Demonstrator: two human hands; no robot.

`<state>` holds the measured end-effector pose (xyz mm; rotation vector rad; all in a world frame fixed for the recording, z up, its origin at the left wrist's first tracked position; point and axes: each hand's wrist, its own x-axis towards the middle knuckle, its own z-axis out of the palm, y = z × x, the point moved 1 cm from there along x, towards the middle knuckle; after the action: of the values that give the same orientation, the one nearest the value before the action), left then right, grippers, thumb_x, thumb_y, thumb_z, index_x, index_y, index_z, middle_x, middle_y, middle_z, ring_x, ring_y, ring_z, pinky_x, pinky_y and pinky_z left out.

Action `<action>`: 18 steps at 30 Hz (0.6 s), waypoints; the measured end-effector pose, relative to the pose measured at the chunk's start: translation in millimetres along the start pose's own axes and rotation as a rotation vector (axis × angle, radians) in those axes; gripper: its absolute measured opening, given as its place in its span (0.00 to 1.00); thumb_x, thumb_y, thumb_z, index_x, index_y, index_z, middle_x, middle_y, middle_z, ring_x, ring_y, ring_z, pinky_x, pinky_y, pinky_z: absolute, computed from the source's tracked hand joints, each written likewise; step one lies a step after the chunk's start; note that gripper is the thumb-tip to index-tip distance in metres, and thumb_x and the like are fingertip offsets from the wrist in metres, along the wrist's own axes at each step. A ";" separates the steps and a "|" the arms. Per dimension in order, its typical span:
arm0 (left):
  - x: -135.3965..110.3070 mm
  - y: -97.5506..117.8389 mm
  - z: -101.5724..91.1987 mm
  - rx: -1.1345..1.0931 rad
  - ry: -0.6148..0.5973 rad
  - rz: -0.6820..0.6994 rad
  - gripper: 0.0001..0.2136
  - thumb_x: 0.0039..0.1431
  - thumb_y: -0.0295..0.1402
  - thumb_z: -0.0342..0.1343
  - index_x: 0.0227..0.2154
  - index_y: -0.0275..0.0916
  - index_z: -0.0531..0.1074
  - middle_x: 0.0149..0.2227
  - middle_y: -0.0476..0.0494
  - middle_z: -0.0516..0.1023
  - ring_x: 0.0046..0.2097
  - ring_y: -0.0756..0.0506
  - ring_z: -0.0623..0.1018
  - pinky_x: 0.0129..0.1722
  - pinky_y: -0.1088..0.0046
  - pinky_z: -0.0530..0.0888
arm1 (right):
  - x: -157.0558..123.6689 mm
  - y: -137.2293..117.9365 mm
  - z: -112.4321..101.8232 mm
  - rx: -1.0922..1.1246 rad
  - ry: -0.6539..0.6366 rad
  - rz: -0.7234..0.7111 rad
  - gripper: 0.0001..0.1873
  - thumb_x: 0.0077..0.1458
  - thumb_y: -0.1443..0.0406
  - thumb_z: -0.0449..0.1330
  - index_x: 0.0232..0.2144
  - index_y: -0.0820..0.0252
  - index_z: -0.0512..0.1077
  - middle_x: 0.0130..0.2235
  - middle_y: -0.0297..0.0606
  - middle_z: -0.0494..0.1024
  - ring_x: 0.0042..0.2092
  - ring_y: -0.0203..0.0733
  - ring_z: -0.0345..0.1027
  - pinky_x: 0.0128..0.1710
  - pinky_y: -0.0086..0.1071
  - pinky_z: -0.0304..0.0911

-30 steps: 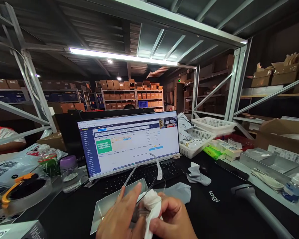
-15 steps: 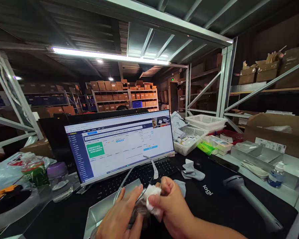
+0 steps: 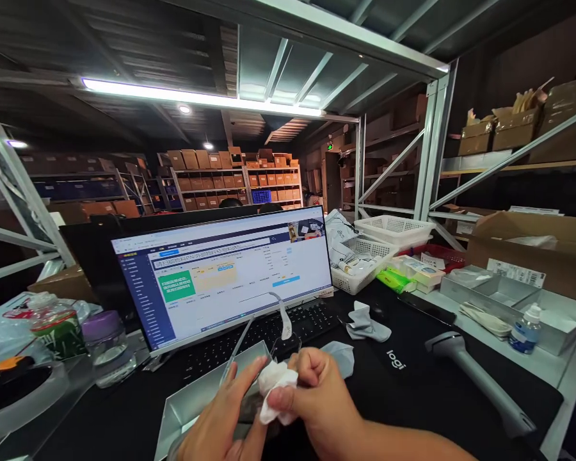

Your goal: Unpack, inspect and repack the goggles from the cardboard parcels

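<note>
A pair of eyeglasses is between my hands, its temple arms (image 3: 285,320) sticking up in front of the keyboard (image 3: 312,320). My left hand (image 3: 216,416) holds the frame from the left, thumb below and fingers stretched along it. Pinched in my right hand (image 3: 326,390) is a crumpled white tissue (image 3: 279,387), pressed against the lens area. Tissue and fingers hide most of the lenses. Partly behind my left hand lies an open grey box (image 3: 175,410). A grey cloth (image 3: 338,358) rests just beyond my right hand.
A monitor (image 3: 240,275) stands ahead. To the right are another grey cloth (image 3: 367,323), a barcode scanner (image 3: 480,378), a small blue-labelled bottle (image 3: 525,330) and white baskets (image 3: 360,282). On the left stand a purple-lidded jar (image 3: 105,355) and a tape roll (image 3: 24,403).
My right hand and the tissue have shifted slightly left across the glasses. The view has turned slightly, and a yellowish panel now shows on the screen.
</note>
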<state>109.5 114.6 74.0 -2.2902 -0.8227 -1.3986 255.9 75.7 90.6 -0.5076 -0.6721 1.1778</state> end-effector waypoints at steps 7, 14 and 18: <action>-0.7 1.1 3.6 -0.064 -0.029 0.021 0.21 0.65 0.34 0.52 0.60 0.47 0.65 0.51 0.50 0.82 0.53 0.42 0.81 0.50 0.70 0.79 | 15.4 -25.0 -5.0 0.138 0.090 0.096 0.41 0.23 0.61 0.82 0.19 0.56 0.49 0.19 0.26 0.67 0.23 0.31 0.62 0.25 0.24 0.60; -4.1 -6.5 2.9 -0.079 -0.083 -0.122 0.18 0.65 0.40 0.54 0.56 0.48 0.69 0.49 0.54 0.83 0.45 0.45 0.84 0.37 0.77 0.81 | -8.4 20.4 -0.6 -0.146 0.023 -0.174 0.39 0.32 0.58 0.79 0.11 0.59 0.47 0.17 0.25 0.57 0.22 0.26 0.49 0.22 0.23 0.49; 0.8 -0.4 -0.2 -0.033 -0.040 -0.123 0.17 0.64 0.40 0.54 0.55 0.49 0.70 0.47 0.54 0.84 0.45 0.45 0.84 0.40 0.75 0.81 | 1.2 -6.2 -3.0 -0.048 0.010 0.054 0.39 0.25 0.61 0.81 0.14 0.57 0.49 0.16 0.23 0.60 0.19 0.27 0.52 0.19 0.23 0.48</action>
<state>109.4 115.1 74.8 -2.3352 -0.9748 -1.4315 262.5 74.9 92.9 -0.5751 -0.6832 1.2117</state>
